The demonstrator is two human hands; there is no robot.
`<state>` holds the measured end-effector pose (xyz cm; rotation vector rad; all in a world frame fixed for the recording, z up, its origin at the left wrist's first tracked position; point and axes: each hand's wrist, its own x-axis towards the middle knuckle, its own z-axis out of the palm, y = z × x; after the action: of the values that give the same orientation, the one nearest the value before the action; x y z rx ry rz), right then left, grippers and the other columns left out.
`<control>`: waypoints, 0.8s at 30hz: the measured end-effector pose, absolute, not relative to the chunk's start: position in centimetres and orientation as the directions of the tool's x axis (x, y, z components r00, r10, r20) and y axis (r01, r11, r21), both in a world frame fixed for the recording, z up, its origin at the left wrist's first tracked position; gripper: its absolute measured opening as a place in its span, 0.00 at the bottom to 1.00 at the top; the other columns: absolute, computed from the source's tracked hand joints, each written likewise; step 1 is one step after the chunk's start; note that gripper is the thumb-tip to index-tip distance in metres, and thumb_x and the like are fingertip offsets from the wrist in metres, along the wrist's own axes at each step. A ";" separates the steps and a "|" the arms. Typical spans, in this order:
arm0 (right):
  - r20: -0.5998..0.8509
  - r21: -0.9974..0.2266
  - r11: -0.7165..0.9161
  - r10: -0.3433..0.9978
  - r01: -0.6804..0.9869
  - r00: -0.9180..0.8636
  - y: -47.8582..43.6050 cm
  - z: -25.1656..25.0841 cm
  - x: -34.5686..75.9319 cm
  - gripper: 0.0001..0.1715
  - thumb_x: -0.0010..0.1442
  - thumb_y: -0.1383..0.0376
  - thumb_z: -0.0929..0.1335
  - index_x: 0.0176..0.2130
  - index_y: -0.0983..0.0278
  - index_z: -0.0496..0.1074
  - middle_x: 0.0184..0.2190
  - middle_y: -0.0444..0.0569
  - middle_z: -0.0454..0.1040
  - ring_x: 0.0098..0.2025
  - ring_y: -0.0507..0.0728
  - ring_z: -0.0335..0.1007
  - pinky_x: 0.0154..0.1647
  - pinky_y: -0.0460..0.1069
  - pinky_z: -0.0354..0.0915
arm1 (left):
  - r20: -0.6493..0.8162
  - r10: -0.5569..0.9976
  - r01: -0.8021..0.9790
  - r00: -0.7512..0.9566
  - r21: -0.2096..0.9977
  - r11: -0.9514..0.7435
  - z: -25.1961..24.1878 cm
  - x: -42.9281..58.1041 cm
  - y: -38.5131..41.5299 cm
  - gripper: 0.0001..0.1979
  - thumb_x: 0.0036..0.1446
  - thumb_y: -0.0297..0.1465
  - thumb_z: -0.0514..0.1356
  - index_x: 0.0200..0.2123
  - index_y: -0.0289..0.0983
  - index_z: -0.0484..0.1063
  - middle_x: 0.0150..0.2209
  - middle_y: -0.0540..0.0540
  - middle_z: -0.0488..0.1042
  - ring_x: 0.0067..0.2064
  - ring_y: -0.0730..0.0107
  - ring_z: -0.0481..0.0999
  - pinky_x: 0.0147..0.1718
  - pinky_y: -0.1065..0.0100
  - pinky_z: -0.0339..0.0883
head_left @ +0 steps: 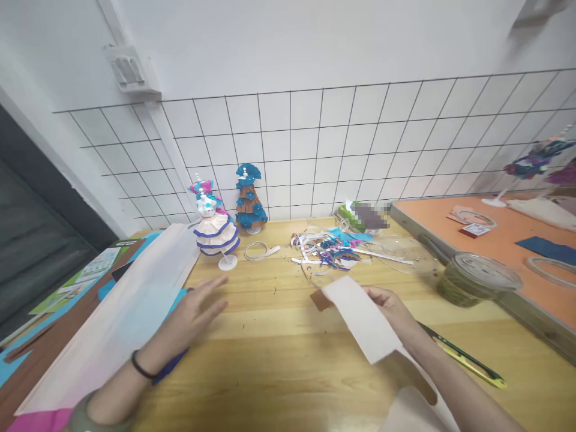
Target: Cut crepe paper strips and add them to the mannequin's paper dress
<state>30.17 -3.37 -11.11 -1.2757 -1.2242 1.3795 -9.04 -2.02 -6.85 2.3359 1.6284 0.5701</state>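
My left hand (195, 312) hovers above the left of the wooden table, fingers stretched apart and holding nothing. A long white strip of paper (360, 318) is gripped along its edge by my right hand (386, 300); the strip folds back toward me under the forearm. By its far end shows a small brown piece (320, 299); I cannot tell whether it is joined to the strip. Beyond my left hand stand a small figure in a cream ruffled skirt with purple bands (216, 237) and one in teal and brown ruffles (250, 201).
A ring of white tape (255, 251) lies before the figures. Paper scraps (335, 249) are heaped at the back. At right are a lidded plastic tub (477, 279), a yellow-and-black tool (477, 367) and an orange tabletop (432, 219). Layered coloured sheets (117, 324) cover the left side.
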 end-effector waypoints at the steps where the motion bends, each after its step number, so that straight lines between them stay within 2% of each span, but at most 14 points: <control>1: -0.148 -0.989 -0.147 0.978 0.018 -0.145 -3.5 -11.2 29.8 0.21 0.44 0.50 0.72 0.30 0.64 0.74 0.25 0.47 0.73 0.22 0.52 0.65 0.22 0.45 0.58 | 0.131 0.931 0.808 0.342 0.465 -0.362 -6.9 -6.8 -2.2 0.25 0.60 0.44 0.47 0.58 0.41 0.59 0.57 0.45 0.64 0.58 0.61 0.62 0.56 0.61 0.55; 3: -0.124 -0.992 -0.129 0.960 -0.007 -0.250 -3.8 -11.3 29.3 0.18 0.44 0.53 0.73 0.29 0.65 0.74 0.26 0.47 0.73 0.25 0.51 0.65 0.25 0.45 0.59 | 0.099 0.888 0.739 0.449 0.517 -0.432 -7.5 -2.6 -2.4 0.23 0.61 0.42 0.47 0.56 0.40 0.61 0.55 0.44 0.66 0.56 0.62 0.63 0.54 0.62 0.57; 6: -0.049 -0.999 -0.050 0.887 0.011 -0.459 -4.0 -11.2 29.2 0.15 0.45 0.56 0.74 0.27 0.66 0.76 0.26 0.46 0.72 0.27 0.50 0.64 0.29 0.45 0.59 | 0.132 0.713 0.581 0.689 0.487 -0.652 -9.1 2.4 -2.4 0.18 0.61 0.38 0.48 0.50 0.39 0.67 0.48 0.42 0.71 0.50 0.62 0.67 0.50 0.61 0.59; 8: -0.053 -0.999 -0.049 0.792 0.024 -0.608 -4.2 -10.9 29.4 0.14 0.47 0.57 0.73 0.29 0.67 0.77 0.25 0.46 0.71 0.28 0.50 0.64 0.30 0.45 0.59 | 0.129 0.581 0.475 0.803 0.449 -0.757 -10.3 5.0 -2.0 0.14 0.62 0.35 0.48 0.43 0.38 0.70 0.41 0.43 0.73 0.45 0.64 0.69 0.46 0.64 0.61; 11: -0.109 -0.993 -0.101 0.644 0.056 -0.757 -4.7 -10.4 29.6 0.15 0.47 0.59 0.73 0.32 0.68 0.79 0.26 0.47 0.71 0.28 0.50 0.64 0.29 0.44 0.59 | 0.169 0.513 0.433 0.841 0.356 -0.828 -11.7 8.1 -0.3 0.11 0.60 0.36 0.52 0.37 0.38 0.72 0.43 0.43 0.71 0.49 0.62 0.66 0.47 0.63 0.59; 13: -0.151 -0.986 -0.151 0.582 0.077 -0.799 -5.0 -10.4 29.7 0.15 0.46 0.60 0.74 0.33 0.67 0.79 0.27 0.47 0.72 0.28 0.49 0.65 0.29 0.44 0.60 | 0.204 0.481 0.395 0.852 0.352 -0.849 -12.3 9.8 1.4 0.10 0.59 0.35 0.53 0.39 0.38 0.71 0.47 0.43 0.69 0.54 0.62 0.62 0.51 0.63 0.57; 15: -0.185 -0.977 -0.193 0.560 0.090 -0.807 -5.0 -10.6 30.0 0.16 0.45 0.60 0.74 0.34 0.67 0.79 0.27 0.47 0.73 0.28 0.49 0.66 0.30 0.44 0.60 | 0.232 0.497 0.390 0.836 0.387 -0.836 -12.6 11.1 3.0 0.14 0.58 0.33 0.55 0.46 0.38 0.68 0.50 0.42 0.67 0.55 0.61 0.61 0.52 0.62 0.56; 16: -0.195 -0.975 -0.204 0.565 0.093 -0.802 -5.0 -10.7 30.1 0.16 0.45 0.60 0.74 0.34 0.68 0.79 0.27 0.47 0.73 0.27 0.49 0.66 0.30 0.44 0.60 | 0.250 0.519 0.393 0.818 0.416 -0.820 -12.7 11.6 3.6 0.17 0.57 0.33 0.56 0.49 0.37 0.66 0.52 0.41 0.66 0.56 0.61 0.60 0.53 0.61 0.55; 18: -0.187 -0.977 -0.198 0.596 0.083 -0.781 -4.7 -10.9 30.3 0.16 0.45 0.60 0.74 0.34 0.68 0.79 0.27 0.47 0.73 0.28 0.49 0.66 0.30 0.44 0.60 | 0.279 0.590 0.394 0.758 0.525 -0.755 -12.6 12.3 4.0 0.17 0.57 0.34 0.56 0.50 0.36 0.67 0.51 0.40 0.67 0.54 0.60 0.63 0.53 0.60 0.55; 20: -0.157 -0.984 -0.171 0.641 0.059 -0.751 -4.4 -11.2 30.3 0.16 0.46 0.60 0.74 0.34 0.67 0.79 0.28 0.47 0.73 0.28 0.49 0.65 0.31 0.44 0.60 | 0.248 0.692 0.354 0.678 0.715 -0.603 -12.2 12.4 3.4 0.16 0.59 0.38 0.53 0.45 0.34 0.70 0.45 0.39 0.71 0.49 0.61 0.68 0.50 0.60 0.59; 22: -0.126 -0.989 -0.142 0.690 0.037 -0.713 -4.2 -11.4 30.2 0.16 0.46 0.59 0.74 0.34 0.67 0.78 0.27 0.46 0.72 0.28 0.49 0.64 0.31 0.44 0.60 | 0.113 0.757 0.241 0.644 0.909 -0.341 -11.5 12.0 2.2 0.22 0.60 0.43 0.49 0.43 0.32 0.71 0.39 0.39 0.74 0.41 0.64 0.71 0.43 0.62 0.63; 24: -0.112 -0.992 -0.125 0.727 0.030 -0.678 -4.1 -11.7 30.0 0.15 0.47 0.59 0.74 0.34 0.66 0.78 0.26 0.45 0.72 0.28 0.49 0.63 0.31 0.44 0.59 | -0.048 0.709 0.145 0.703 0.986 -0.077 -10.8 11.2 0.9 0.27 0.58 0.48 0.49 0.46 0.31 0.70 0.35 0.40 0.73 0.35 0.67 0.72 0.36 0.65 0.64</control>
<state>29.96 -4.11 -11.67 -0.8422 -1.6573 1.8547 11.16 0.87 -10.85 1.6093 0.7094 0.5383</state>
